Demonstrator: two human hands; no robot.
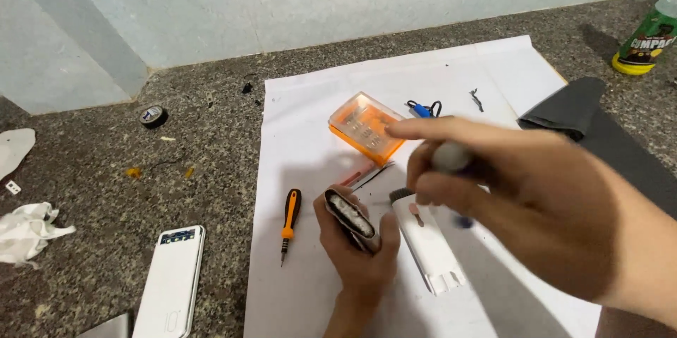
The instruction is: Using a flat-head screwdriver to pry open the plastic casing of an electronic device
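My left hand (358, 253) grips a small grey device part (350, 216) with whitish stuff showing at its open end, held over a white paper sheet (310, 133). My right hand (522, 193) is raised close to the camera and blurred, its fingers closed around a small grey round-ended tool (451, 157). A white plastic casing (427, 245) lies on the sheet just right of my left hand. An orange-and-black screwdriver (288, 223) lies to the left of it.
An orange bit case (367, 127), a red tool (361, 175) and a blue-handled item (422, 109) lie on the sheet. A white power bank (171, 281), crumpled tissue (25, 231), black tape roll (153, 116), dark cloth (575, 109) and green bottle (645, 40) surround it on the speckled floor.
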